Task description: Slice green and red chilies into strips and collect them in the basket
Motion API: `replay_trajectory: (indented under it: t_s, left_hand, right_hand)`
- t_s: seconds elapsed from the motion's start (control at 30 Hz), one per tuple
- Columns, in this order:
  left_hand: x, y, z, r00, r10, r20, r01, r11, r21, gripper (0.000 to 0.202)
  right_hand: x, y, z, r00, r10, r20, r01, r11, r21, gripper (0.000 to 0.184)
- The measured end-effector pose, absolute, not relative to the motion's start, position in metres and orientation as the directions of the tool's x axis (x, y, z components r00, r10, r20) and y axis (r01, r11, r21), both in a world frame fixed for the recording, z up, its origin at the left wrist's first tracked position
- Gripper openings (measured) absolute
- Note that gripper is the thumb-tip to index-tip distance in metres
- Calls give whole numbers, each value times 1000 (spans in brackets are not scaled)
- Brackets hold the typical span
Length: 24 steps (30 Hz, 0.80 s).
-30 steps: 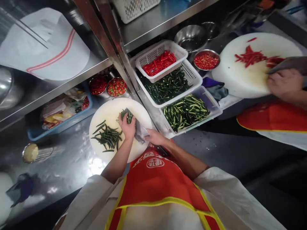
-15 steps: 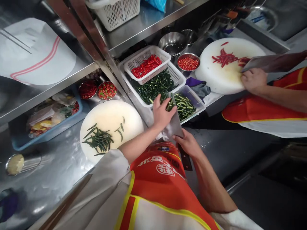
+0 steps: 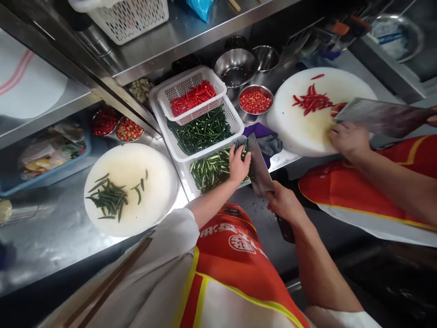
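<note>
Head view: green chillies lie in the clear tub. At its right end our left hand cups a few against the cleaver blade. Right hand, beside the tub, is clamped on the handle. We judge the chillies light and slippery, the cleaver heavy: grip its handle.

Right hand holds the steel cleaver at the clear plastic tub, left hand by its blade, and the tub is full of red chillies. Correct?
No: the head view shows the clear plastic tub holding green chillies, not red. The right hand does hold the steel cleaver, left hand by its blade.
</note>
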<state>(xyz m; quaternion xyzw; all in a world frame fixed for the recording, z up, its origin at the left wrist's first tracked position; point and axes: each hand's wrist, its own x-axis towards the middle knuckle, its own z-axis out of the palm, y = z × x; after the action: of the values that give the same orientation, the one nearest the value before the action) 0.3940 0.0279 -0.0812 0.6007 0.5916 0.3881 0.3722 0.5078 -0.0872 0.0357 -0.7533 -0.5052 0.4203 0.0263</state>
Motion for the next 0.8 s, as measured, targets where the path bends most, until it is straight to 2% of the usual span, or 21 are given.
replay_trajectory:
  t_s: [0.1, 0.2, 0.27, 0.37, 0.5, 0.63, 0.8]
  left_hand:
    - [388, 32, -91, -31, 1000, 1, 474, 14, 880, 36]
    - [372, 30, -85, 43, 998, 51, 566, -66, 821, 35]
    - [359, 23, -76, 192, 979, 65, 669, -180, 721, 36]
    - [346, 11, -70, 428, 903, -36, 785, -353, 509, 45]
    - [355, 12, -79, 515, 851, -107, 827, -460, 324, 58]
    - [371, 26, -85, 486, 868, -100, 850, -444, 283, 58]
    - [366, 27, -82, 493, 869, -48, 838, -459, 295, 60]
  right_hand:
    - [519, -84, 37, 117, 790, -601, 784, -445, -433, 7]
    - [530, -85, 40, 114, 807, -580, 795, -424, -433, 10]
    - [537, -86, 42, 126, 808, -575, 787, -435, -439, 11]
    - [544, -89, 44, 143, 807, -573, 758, -462, -461, 11]
    - [545, -93, 46, 150, 813, -562, 714, -483, -508, 14]
    - [540, -102, 49, 183, 821, -541, 681, -502, -532, 15]
    - [538, -122, 47, 243, 805, -542, 596, -564, -571, 17]
